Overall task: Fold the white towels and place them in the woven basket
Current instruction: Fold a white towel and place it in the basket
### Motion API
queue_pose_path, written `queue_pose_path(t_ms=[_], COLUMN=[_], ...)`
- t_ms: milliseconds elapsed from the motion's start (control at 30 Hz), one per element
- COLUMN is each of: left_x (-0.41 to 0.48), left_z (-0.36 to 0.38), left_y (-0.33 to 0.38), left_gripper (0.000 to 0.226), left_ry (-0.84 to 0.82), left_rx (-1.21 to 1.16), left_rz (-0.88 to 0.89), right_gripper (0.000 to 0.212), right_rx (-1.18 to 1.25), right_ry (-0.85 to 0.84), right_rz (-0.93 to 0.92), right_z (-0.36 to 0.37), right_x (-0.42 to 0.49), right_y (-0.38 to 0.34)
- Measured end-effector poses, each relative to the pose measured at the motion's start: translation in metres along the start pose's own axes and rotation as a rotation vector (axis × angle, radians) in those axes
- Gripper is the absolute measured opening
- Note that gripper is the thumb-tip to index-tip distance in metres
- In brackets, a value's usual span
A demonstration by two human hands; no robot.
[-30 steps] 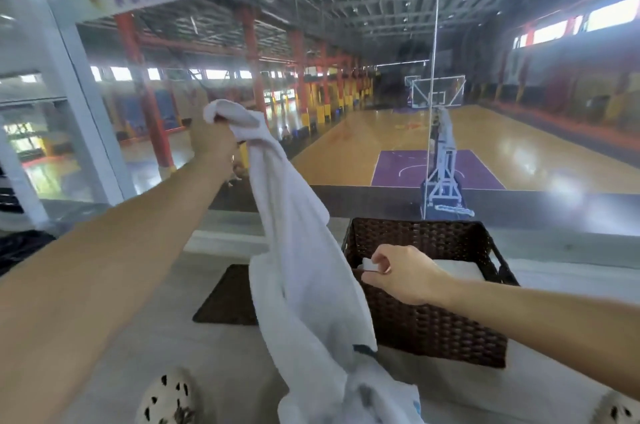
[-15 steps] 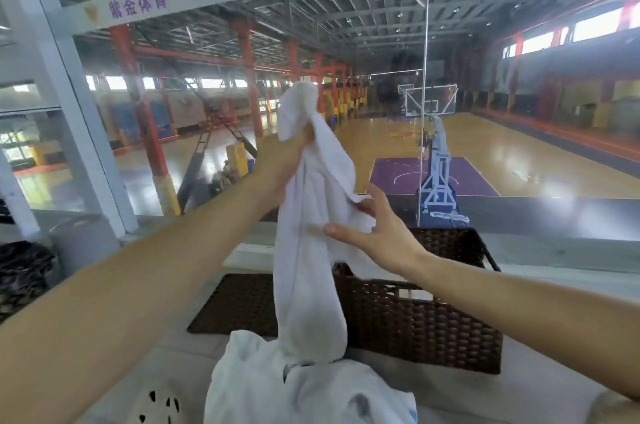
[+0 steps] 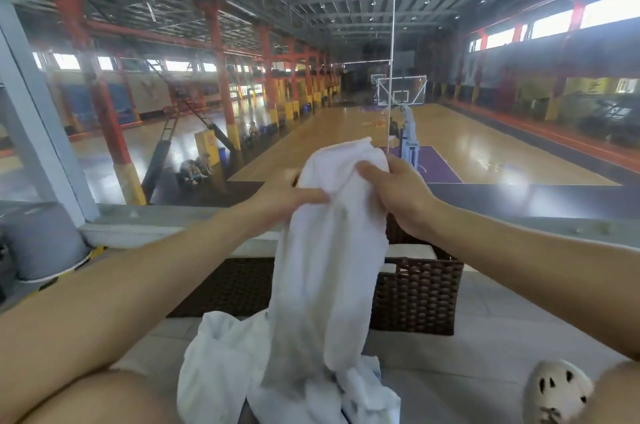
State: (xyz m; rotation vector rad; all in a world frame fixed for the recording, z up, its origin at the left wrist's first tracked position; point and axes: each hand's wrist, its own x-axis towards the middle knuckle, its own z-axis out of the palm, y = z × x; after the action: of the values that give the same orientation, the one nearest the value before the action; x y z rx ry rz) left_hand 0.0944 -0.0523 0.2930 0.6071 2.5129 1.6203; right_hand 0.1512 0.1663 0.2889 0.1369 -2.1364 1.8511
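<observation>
- White towel (image 3: 329, 250) hangs in front of the woven basket (image 3: 419, 295), its tail on the loose towel heap (image 3: 221, 357).
- Right hand (image 3: 398, 191), flat against it a moment ago, now grips the top beside the gripping left hand (image 3: 287, 198).
- Likely hunting corners; fold not begun.

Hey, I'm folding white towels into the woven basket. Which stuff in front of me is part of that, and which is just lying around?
Part of the job:
held towel, pinched by left hand and right hand
towel heap below it
woven basket behind

Just lying about:
dark mat left of the basket
white clog
</observation>
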Motion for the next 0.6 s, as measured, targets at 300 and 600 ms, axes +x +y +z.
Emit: queue_pose_path(t_ms=[300,600], left_x=[0.019,0.006], left_z=[0.005,0.042], left_y=[-0.089,-0.032], left_gripper=[0.028,0.007], left_ry=[0.071,-0.077], left_rx=[0.303,0.487], left_rz=[-0.113,0.396], right_gripper=[0.081,0.033], right_rx=[-0.681,-0.888], right_ry=[0.23,-0.204], right_rz=[0.319,-0.164], right_z=[-0.053,-0.002], right_x=[0.007,-0.011], right_y=[0.024,0.046])
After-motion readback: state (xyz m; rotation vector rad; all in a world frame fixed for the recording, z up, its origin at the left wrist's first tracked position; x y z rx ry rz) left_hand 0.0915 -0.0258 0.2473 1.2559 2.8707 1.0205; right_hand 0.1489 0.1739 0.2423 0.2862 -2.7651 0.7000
